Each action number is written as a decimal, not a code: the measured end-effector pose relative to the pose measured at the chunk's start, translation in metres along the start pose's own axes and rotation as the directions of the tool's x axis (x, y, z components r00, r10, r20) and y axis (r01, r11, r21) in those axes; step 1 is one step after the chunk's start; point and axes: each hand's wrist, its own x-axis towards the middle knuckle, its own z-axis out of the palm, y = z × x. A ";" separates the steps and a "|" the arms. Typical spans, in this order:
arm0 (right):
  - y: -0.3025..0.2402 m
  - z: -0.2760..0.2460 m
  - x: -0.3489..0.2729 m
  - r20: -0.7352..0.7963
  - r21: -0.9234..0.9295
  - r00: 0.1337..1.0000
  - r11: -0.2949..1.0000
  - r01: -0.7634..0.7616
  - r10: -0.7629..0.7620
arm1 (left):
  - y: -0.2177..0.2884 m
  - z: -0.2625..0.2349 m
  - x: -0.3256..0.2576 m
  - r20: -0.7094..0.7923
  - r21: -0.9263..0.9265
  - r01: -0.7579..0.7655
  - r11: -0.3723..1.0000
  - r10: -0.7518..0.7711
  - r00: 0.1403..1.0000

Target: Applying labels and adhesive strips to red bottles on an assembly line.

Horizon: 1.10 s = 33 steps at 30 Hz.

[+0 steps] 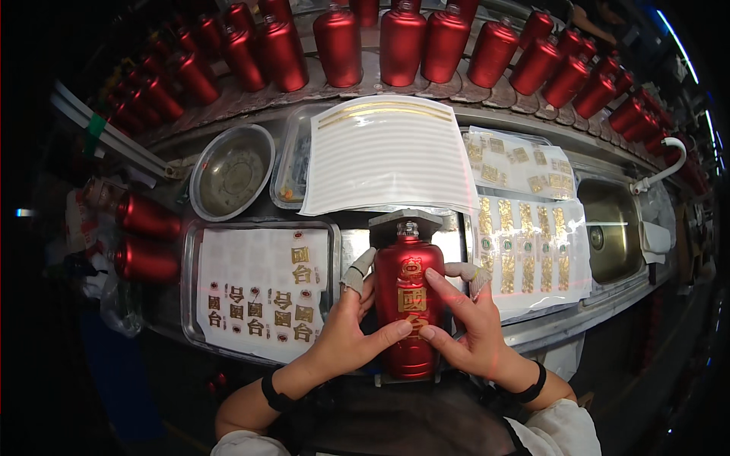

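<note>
red bottle (409,304) laid at bench edge, cradled between left hand (346,330) and right hand (468,323) — fingers spread, thumbs pressed on gold label (411,300). judged rigid, glossy, slippery, breakable — gripped at body sides.

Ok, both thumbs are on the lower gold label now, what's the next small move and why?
Probably press both thumbs outward across the lower gold label. The left hand and right hand already cradle the red bottle, and their thumb tips meet at that label's middle.

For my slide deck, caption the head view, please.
Both hands, left hand and right hand, press gold stickers onto a red bottle.
</note>
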 end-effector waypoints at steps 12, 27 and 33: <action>-0.001 -0.004 0.027 0.062 -0.108 0.997 0.993 0.044 -0.038 | -0.004 0.000 0.002 -0.008 0.069 -0.015 0.997 0.016 1.000; 0.000 -0.001 0.037 0.092 -0.134 0.996 0.991 -0.003 0.015 | -0.002 -0.004 0.009 -0.030 0.079 -0.059 0.995 0.061 0.998; 0.004 0.005 0.048 -0.030 -0.096 0.996 0.992 0.076 -0.079 | -0.002 -0.009 0.011 -0.032 0.053 -0.030 0.998 0.031 0.999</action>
